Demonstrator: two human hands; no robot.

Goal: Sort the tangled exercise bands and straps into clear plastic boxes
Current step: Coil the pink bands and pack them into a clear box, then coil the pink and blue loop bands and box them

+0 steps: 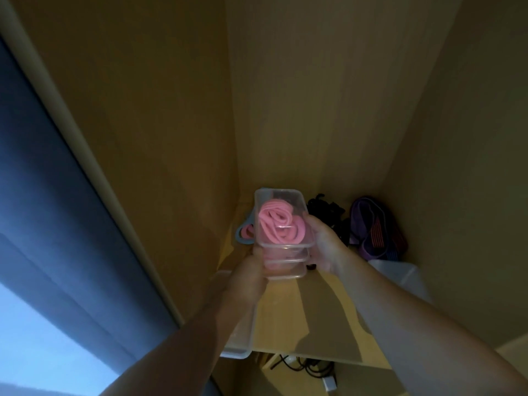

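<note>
Wooden shelf (323,310); left hand (248,278) and right hand (325,247) tight around stacked clear boxes (285,262), coiled pink band (274,227) in the top.

A clear plastic box (298,200) holding a coiled pink band (278,224) sits tilted on what appear to be two more nested clear boxes (285,271). The left hand (248,278) and right hand (325,241) grip the stack. Behind it lie a blue-and-pink band (243,234) at left, tangled black straps (325,212), and purple bands (368,221) in the right corner.

Black cables (312,367) beneath wooden shelf (328,321)
</note>
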